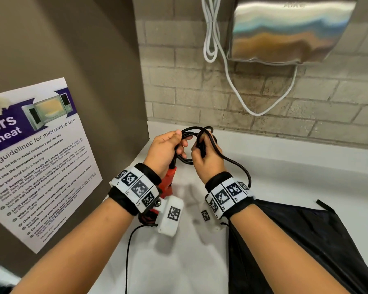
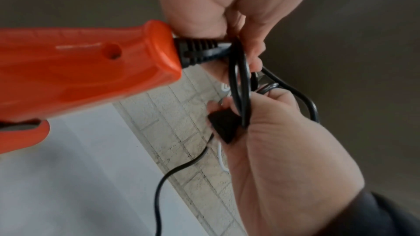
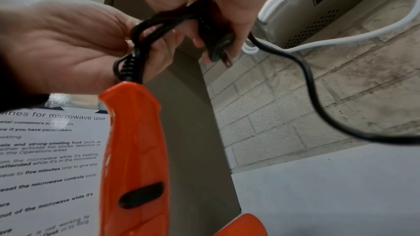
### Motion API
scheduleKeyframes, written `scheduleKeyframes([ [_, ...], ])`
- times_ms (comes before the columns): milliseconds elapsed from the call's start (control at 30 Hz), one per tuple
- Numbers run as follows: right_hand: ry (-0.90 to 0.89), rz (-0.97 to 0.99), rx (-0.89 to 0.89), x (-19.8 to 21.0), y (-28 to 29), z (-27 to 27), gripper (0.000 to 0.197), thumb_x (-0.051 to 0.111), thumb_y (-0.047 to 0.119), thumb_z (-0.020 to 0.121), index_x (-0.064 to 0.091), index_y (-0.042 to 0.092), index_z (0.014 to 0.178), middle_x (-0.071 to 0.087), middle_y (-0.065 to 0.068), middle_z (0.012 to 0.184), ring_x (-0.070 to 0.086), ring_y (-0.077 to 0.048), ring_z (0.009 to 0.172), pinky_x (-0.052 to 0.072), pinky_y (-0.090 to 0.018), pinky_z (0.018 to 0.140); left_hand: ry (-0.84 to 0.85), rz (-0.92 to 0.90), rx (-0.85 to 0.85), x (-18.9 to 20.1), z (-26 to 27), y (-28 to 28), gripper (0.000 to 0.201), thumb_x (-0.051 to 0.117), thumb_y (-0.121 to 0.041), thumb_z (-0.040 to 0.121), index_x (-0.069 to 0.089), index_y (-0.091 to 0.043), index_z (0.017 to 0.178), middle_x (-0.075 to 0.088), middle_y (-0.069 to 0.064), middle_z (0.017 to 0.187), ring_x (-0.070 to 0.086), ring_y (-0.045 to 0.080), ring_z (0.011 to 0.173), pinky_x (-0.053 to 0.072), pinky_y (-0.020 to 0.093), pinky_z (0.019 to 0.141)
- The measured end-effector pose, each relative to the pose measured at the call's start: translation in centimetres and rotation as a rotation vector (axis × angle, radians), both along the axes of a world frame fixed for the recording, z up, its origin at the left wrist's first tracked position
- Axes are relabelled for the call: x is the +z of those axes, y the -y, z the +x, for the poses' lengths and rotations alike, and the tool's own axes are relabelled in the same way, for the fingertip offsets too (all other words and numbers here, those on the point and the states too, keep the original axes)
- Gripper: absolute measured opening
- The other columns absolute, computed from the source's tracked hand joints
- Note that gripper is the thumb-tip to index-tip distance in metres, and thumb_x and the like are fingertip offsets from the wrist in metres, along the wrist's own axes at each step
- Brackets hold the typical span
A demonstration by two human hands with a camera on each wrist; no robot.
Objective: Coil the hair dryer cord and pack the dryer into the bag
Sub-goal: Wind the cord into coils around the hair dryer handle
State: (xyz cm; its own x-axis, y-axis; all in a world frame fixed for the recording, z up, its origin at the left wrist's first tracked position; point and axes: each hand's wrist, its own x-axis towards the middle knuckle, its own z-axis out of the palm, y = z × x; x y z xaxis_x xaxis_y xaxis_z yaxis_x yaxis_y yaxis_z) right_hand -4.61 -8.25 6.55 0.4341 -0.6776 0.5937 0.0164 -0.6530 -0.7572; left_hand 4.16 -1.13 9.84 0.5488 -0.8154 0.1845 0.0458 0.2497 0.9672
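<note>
An orange hair dryer (image 1: 167, 181) hangs handle-up under my left hand (image 1: 167, 148), above the white counter. Its handle (image 2: 79, 64) fills the left wrist view, and its black switch shows on the handle (image 3: 136, 150) in the right wrist view. My left hand grips several loops of the black cord (image 1: 187, 132) just above the handle's end. Close beside it, my right hand (image 1: 208, 162) holds the plug (image 3: 216, 42) and the cord next to it. The slack cord (image 1: 240, 166) trails down past my right wrist. A black bag (image 1: 306, 240) lies flat at the lower right.
A steel hand dryer (image 1: 289, 30) hangs on the brick wall, with a white cable (image 1: 210, 39) looped beside it. A microwave poster (image 1: 36, 162) covers the brown panel at left. The white counter (image 1: 285, 177) runs to the wall.
</note>
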Motion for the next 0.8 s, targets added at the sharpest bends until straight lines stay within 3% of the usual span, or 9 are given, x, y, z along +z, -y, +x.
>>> scheduleKeyframes([
  [133, -0.156, -0.014, 0.112, 0.4, 0.1, -0.3, 0.04, 0.041, -0.007, 0.08, 0.035, 0.032, 0.077, 0.037, 0.011, 0.066, 0.04, -0.001, 0.058, 0.034, -0.011, 0.057, -0.079, 0.108, -0.043, 1.1, 0.4, -0.2, 0.035, 0.032, -0.013, 0.099, 0.059, -0.003, 0.079, 0.042, 0.0, 0.061, 0.037, 0.003, 0.038, 0.044, 0.017, 0.044],
  [233, -0.298, -0.087, 0.161, 1.1, 0.2, -0.9, 0.046, 0.041, -0.009, 0.08, 0.029, 0.035, 0.07, 0.037, 0.02, 0.068, 0.039, 0.002, 0.057, 0.032, -0.012, 0.054, -0.153, 0.295, -0.09, 2.3, 0.7, -0.1, 0.036, 0.029, -0.014, 0.099, 0.056, -0.005, 0.076, 0.039, -0.003, 0.052, 0.032, 0.004, 0.034, 0.04, 0.017, 0.04],
  [300, -0.381, -0.15, 0.171, 1.4, 0.0, -1.2, 0.035, 0.042, -0.001, 0.086, 0.032, 0.031, 0.077, 0.039, 0.019, 0.067, 0.039, 0.001, 0.057, 0.026, -0.019, 0.053, -0.13, 0.348, -0.07, 2.7, 0.8, 0.0, 0.037, 0.032, -0.022, 0.099, 0.055, -0.007, 0.074, 0.037, -0.009, 0.04, 0.029, 0.004, 0.032, 0.038, 0.018, 0.039],
  [367, -0.446, -0.193, 0.159, 1.7, -0.4, -1.5, 0.008, 0.043, 0.013, 0.092, 0.036, 0.018, 0.09, 0.042, 0.01, 0.065, 0.04, -0.009, 0.055, 0.024, -0.023, 0.055, -0.068, 0.347, -0.008, 2.7, 0.8, 0.3, 0.039, 0.038, -0.03, 0.098, 0.056, -0.007, 0.072, 0.035, -0.011, 0.034, 0.028, 0.004, 0.031, 0.035, 0.022, 0.044],
  [400, -0.462, -0.213, 0.131, 1.7, -0.6, -1.5, 0.01, 0.043, 0.019, 0.093, 0.038, 0.013, 0.099, 0.046, 0.005, 0.069, 0.043, -0.015, 0.058, 0.026, -0.026, 0.056, -0.05, 0.335, 0.027, 2.6, 0.8, 0.4, 0.039, 0.039, -0.031, 0.098, 0.057, -0.007, 0.072, 0.035, -0.011, 0.032, 0.028, 0.003, 0.03, 0.032, 0.023, 0.046],
  [467, -0.48, -0.265, 0.091, 1.5, -1.0, -1.7, 0.033, 0.041, 0.028, 0.093, 0.036, 0.006, 0.117, 0.056, -0.006, 0.083, 0.053, -0.025, 0.069, 0.038, -0.031, 0.059, -0.039, 0.303, 0.092, 2.4, 0.9, 0.5, 0.039, 0.038, -0.03, 0.098, 0.058, -0.008, 0.072, 0.036, -0.011, 0.029, 0.029, 0.003, 0.029, 0.03, 0.023, 0.048],
  [567, -0.418, -0.267, 0.061, 0.7, -1.1, -2.0, 0.05, 0.035, 0.033, 0.089, 0.031, 0.001, 0.127, 0.06, -0.016, 0.108, 0.061, -0.033, 0.084, 0.043, -0.034, 0.068, -0.052, 0.245, 0.128, 2.1, 1.1, 0.5, 0.038, 0.036, -0.03, 0.099, 0.057, -0.01, 0.074, 0.038, -0.012, 0.03, 0.031, 0.002, 0.029, 0.03, 0.021, 0.049],
  [667, -0.339, -0.22, 0.056, -0.7, -0.9, -2.0, 0.054, 0.029, 0.038, 0.087, 0.029, 0.003, 0.128, 0.06, -0.017, 0.094, 0.057, -0.032, 0.075, 0.038, -0.03, 0.064, -0.066, 0.196, 0.129, 1.7, 0.9, 0.6, 0.038, 0.035, -0.03, 0.099, 0.057, -0.011, 0.075, 0.038, -0.013, 0.034, 0.031, 0.002, 0.03, 0.032, 0.02, 0.049],
  [800, -0.351, -0.119, 0.066, -2.2, -1.2, -2.4, 0.055, 0.024, 0.037, 0.087, 0.03, 0.006, 0.133, 0.062, -0.021, 0.111, 0.061, -0.034, 0.095, 0.038, -0.023, 0.073, -0.116, 0.127, 0.177, 1.6, 0.9, 0.7, 0.036, 0.034, -0.027, 0.1, 0.051, -0.015, 0.07, 0.044, -0.011, 0.043, 0.03, 0.003, 0.032, 0.033, 0.018, 0.045],
])
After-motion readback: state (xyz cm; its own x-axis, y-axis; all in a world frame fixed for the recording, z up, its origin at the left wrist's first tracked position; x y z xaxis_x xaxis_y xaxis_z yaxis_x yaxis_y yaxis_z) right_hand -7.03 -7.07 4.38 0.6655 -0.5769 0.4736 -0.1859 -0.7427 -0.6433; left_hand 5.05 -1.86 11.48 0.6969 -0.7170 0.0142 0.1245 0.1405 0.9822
